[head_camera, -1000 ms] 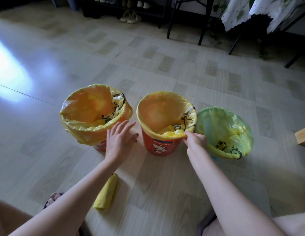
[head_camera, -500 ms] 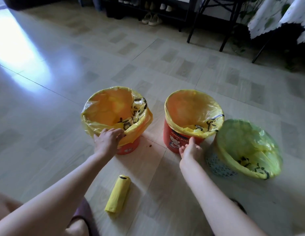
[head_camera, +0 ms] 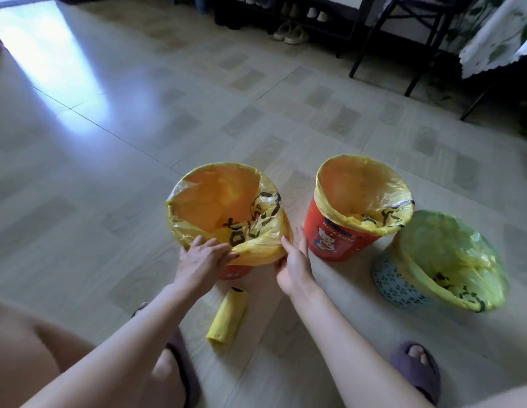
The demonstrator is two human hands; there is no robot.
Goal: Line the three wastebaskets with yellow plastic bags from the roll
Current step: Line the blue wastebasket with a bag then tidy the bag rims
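Note:
Three wastebaskets stand on the floor, each with a yellow bag folded over its rim. On the left red basket, the bag hangs loose over the near side. My left hand pinches that bag's near edge. My right hand rests flat against the bag's right side, fingers extended. The middle red basket shows a cartoon cat print. To the right stands a blue patterned basket, tilted toward me. The yellow bag roll lies on the floor between my forearms.
My feet in purple slippers sit near the bottom edge. Dark chair legs, a shoe rack with shoes and a table with a white cloth line the far side. Bare tiled floor stretches left.
My right hand left the middle basket and moved left to the left basket's bag. My left hand closed on that bag's near edge. The view shifted left.

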